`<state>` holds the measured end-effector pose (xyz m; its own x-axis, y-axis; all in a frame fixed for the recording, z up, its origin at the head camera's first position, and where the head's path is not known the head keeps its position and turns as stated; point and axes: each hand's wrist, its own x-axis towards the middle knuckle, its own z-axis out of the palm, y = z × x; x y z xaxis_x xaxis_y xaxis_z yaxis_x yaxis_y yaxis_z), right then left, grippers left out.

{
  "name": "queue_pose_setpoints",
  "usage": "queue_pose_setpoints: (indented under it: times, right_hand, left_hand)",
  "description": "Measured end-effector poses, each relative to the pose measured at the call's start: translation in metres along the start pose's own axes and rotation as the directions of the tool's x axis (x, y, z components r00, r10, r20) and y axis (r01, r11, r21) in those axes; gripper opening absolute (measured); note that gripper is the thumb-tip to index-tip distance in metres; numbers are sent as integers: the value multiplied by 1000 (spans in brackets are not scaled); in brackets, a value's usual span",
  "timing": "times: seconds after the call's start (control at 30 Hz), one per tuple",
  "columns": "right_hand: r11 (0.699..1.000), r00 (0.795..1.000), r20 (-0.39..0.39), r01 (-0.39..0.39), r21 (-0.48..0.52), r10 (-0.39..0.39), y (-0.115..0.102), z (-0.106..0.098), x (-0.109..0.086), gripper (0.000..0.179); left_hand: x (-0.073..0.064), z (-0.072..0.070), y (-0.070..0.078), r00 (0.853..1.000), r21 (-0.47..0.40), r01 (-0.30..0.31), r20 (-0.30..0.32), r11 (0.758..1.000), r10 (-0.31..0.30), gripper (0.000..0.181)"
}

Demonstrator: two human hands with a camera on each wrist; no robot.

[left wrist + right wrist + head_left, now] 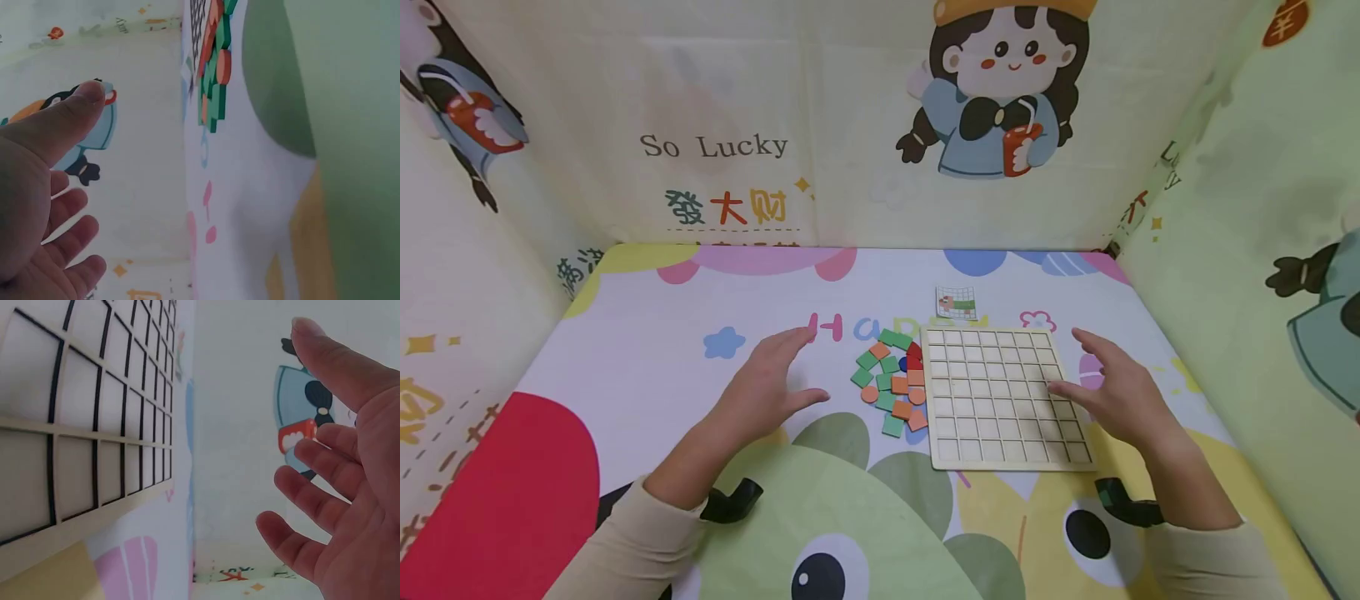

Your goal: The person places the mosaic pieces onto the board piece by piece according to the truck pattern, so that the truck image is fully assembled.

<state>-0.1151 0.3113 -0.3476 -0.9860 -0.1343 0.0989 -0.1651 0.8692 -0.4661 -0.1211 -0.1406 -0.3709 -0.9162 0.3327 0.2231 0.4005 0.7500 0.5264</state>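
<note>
A square wooden grid board (pixel 1003 468) lies on the table, its squares bare. Beside its left edge is a loose cluster of flat pieces: green squares (pixel 892 426), orange pieces (pixel 917 419), red pieces (pixel 914 357) and a partly covered blue one (pixel 903 364). My left hand (pixel 766 385) is held left of this cluster, thumb spread from the fingers, holding nothing. Over the board's right edge hovers my right hand (pixel 1116 392), also spread and empty. In the wrist views both the left palm (pixel 25 212) and the right palm (pixel 369 531) show bare.
Behind the board lies a small picture card (pixel 956 303) with a gridded, coloured figure. The tablecloth (pixel 647 358) carries printed cartoon shapes. Printed cloth walls (pixel 850 108) stand at the back and on both sides. Dark wrist mounts (pixel 733 502) sit below both hands.
</note>
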Motion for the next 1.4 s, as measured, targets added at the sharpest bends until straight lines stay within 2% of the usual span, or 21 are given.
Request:
queue_pose_setpoints:
  times: [0.1,0.37,0.53,0.73,1.0,1.2,1.4]
  right_hand:
    - [1000,999,41,-25,19,24,5,2,0,90]
    - [997,990,131,-64,41,58,16,5,0,86]
    - [995,986,152,-79,57,70,25,11,-2,85]
    - [994,983,171,-82,66,70,33,16,-3,80]
    - [996,983,184,-27,81,12,42,23,-3,73]
    - [998,979,206,-20,67,6,46,26,-2,74]
    - [998,975,224,-12,57,-1,46,29,-1,72]
  left_hand:
    - [1,7,1,999,-37,-28,21,999,29,75]
    - [13,25,11,987,-94,-13,161,995,28,63]
    - [22,40,19,970,-117,-55,228,992,81,57]
    - [33,55,26,948,-152,-61,300,987,105,50]
    - [43,71,30,914,-137,-127,368,982,170,37]
    - [47,76,36,905,-93,-133,393,987,160,31]
    - [49,82,39,905,-52,-99,410,994,112,28]
